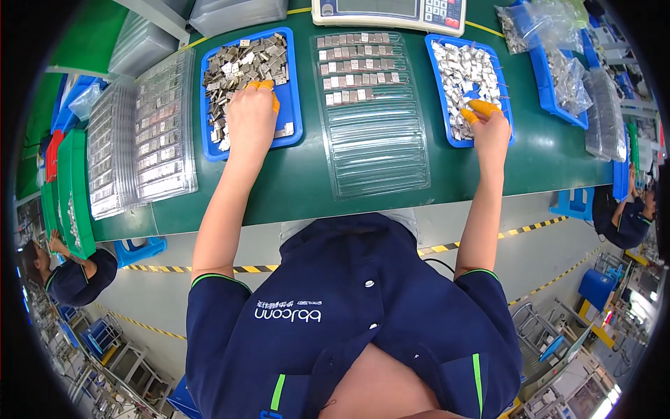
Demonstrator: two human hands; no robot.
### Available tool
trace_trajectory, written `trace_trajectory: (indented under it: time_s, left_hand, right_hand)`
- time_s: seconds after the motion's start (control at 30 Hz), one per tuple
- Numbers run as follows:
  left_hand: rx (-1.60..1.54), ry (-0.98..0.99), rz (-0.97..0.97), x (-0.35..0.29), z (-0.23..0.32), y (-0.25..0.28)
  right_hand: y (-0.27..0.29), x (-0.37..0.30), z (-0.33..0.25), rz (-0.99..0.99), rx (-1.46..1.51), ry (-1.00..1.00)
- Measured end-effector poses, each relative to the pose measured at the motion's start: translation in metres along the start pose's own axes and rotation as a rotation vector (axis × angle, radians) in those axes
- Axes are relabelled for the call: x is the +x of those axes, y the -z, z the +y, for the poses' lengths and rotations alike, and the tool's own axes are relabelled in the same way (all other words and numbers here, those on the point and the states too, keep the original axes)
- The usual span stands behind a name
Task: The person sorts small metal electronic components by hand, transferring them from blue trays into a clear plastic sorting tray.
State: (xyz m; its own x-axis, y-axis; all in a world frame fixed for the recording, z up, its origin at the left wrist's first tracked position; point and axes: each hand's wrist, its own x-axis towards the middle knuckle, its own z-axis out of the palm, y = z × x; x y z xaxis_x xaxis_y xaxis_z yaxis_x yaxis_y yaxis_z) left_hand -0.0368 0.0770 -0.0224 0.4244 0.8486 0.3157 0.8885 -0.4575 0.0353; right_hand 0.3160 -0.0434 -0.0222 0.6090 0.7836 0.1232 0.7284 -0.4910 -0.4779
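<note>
Clear plastic forms the slotted tray (377,160), centred near the worktop's (296,185) front edge. Its upper rows contain parts (360,65); the lowest occupied row is partial, and the slots below are bare. The left hand (252,115) covers metal parts (244,59); the right hand (493,129) reaches into white parts (467,66). Whether either grip clamps a part cannot be determined. A scale (387,22) occupies the rear edge; stacked trays (112,153) occupy the left end. No obstruction is apparent beside the slotted tray.

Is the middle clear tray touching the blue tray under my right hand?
Apart. The head view shows green tabletop between the middle clear tray and that blue tray.
</note>
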Motion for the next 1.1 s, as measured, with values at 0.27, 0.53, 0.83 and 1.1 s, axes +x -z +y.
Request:
trace_trajectory:
  time_s: [0.27,0.53,0.83,1.1]
  left_hand:
    - [-0.547,0.390,-0.076,0.003,0.000,0.016]
    - [-1.740,0.608,-0.126,-0.009,0.001,0.009]
    - [-2.048,0.667,-0.309,-0.014,0.023,0.016]
    - [-1.910,0.669,-0.191,-0.015,0.057,0.039]
  right_hand:
    - [0.015,-0.006,-0.008,-0.033,0.026,-0.025]
    - [0.016,0.000,-0.013,-0.071,0.134,0.032]
    - [0.011,0.006,0.007,0.131,-0.187,0.202]
    - [0.011,-0.026,-0.095,-0.159,0.764,0.098]
